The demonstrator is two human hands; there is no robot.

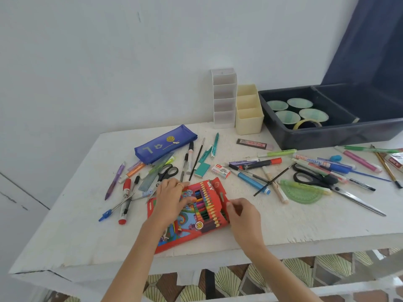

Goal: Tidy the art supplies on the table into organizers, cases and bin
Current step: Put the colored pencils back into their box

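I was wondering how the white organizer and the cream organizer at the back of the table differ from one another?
The white organizer stands taller than the cream organizer. The white organizer has four stepped compartments, while the cream organizer has three. The white organizer is on the left, and the cream organizer is on the right, beside the dark bin. Both stand upright, side by side, with no supplies showing inside.

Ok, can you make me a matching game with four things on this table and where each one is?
Things:
1. blue pencil case
2. green protractor
3. tape roll
4. red pencil box

Places:
A. inside the dark bin
B. held by the left hand and the right hand
C. next to the long scissors
D. in front and left of the white organizer

Pairs: 1-D, 2-C, 3-A, 4-B.
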